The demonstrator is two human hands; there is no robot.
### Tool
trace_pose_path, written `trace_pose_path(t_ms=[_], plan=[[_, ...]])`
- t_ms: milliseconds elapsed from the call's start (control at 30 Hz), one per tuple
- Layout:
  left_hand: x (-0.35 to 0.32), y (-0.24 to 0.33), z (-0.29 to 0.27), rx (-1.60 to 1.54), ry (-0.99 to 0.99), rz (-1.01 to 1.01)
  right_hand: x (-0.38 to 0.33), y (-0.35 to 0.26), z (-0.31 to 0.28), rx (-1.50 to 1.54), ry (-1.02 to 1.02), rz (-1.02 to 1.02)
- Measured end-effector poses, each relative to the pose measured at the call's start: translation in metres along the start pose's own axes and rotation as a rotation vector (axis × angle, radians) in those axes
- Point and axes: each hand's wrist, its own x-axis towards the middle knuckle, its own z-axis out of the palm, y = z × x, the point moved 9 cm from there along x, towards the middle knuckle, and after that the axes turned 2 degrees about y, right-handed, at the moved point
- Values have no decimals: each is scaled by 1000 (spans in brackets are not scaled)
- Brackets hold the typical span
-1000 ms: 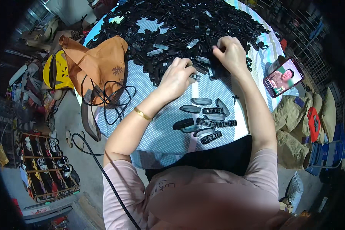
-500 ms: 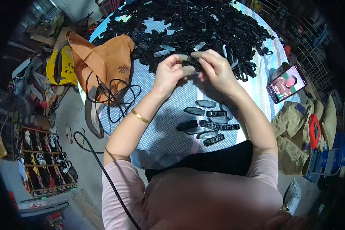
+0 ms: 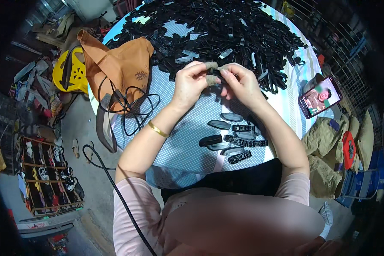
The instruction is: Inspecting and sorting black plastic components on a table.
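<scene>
Above the table, my left hand (image 3: 188,87) and my right hand (image 3: 245,87) meet fingertip to fingertip, both closed on a small black plastic part (image 3: 216,73). Fingers cover most of that part, so its exact kind is hidden. Beige tape wraps the thumb and forefinger of my left hand. Between my forearms lies a small group of elongated parts (image 3: 239,140), some smooth and dark grey, others black with openwork frames. Just beyond my hands spreads a big heap of similar black parts (image 3: 226,38), a few of them grey.
An orange-brown cloth bag (image 3: 130,64) and a tangled black cable (image 3: 126,104) lie on the table's left. A phone (image 3: 321,97) with a lit screen leans at the right edge. Left stands a yellow chair (image 3: 74,70); brown sacks (image 3: 322,168) are at the right.
My fingers have shifted around the small black part, and it now shows less between them. The view has moved slightly, and the phone's picture differs.
</scene>
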Motion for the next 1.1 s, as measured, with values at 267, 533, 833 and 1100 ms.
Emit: trace_pose_path(t_ms=[267,533,833,1100], plan=[[-2,-24,5,-661,54,-288,0,-2,3,-227,23,-97],[0,-10,13,-635,-149,-255,-6,-15,5,-316,-8,-232],[1,13,14,-19,-258,-90,-3,-35,-10,-784,-121,-347],[-36,27,64,346,-712,177,-6,4,-84,-1265,-182,99]])
